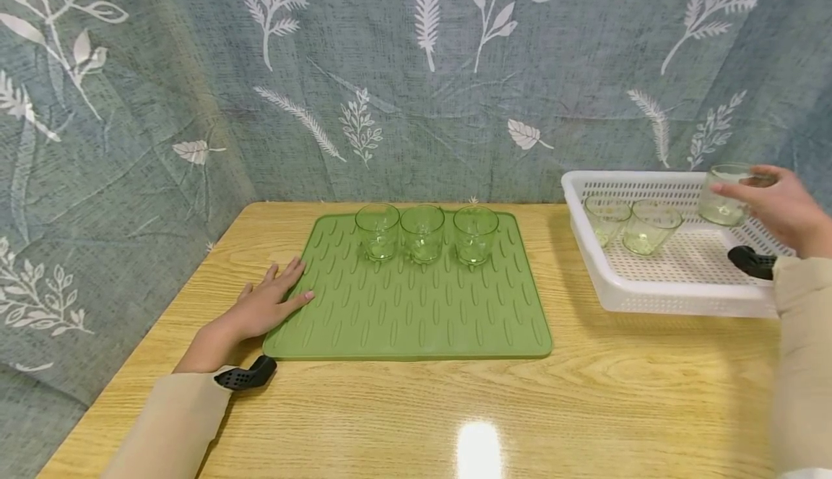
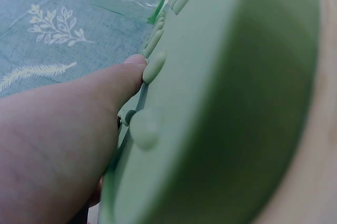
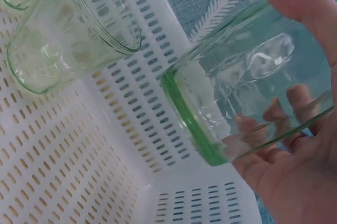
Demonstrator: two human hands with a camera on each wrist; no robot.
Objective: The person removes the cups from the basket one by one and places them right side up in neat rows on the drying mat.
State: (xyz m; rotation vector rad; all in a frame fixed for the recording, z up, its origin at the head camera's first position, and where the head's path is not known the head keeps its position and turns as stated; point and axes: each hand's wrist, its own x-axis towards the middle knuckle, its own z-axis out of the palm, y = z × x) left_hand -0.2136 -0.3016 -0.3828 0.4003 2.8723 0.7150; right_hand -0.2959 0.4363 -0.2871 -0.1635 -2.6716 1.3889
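Observation:
My right hand (image 1: 783, 204) grips a clear greenish drinking glass (image 1: 723, 201) over the back right of a white basket (image 1: 689, 302). In the right wrist view the thumb lies along one side of that glass (image 3: 247, 87), and the fingers show through it from the other. Two more glasses (image 1: 652, 227) sit inside the basket at its left end. My left hand (image 1: 263, 305) rests on the left edge of a green mat (image 1: 416, 320), its fingers spread. Along the mat's back stand three glasses (image 1: 422, 235) in a row.
The wooden table (image 1: 390, 421) carries both mat and basket, with a strip of bare wood between them. A blue-grey curtain (image 1: 403, 103) with white leaf prints hangs behind and to the left. The basket's raised perforated wall (image 3: 142, 76) surrounds the glasses in it.

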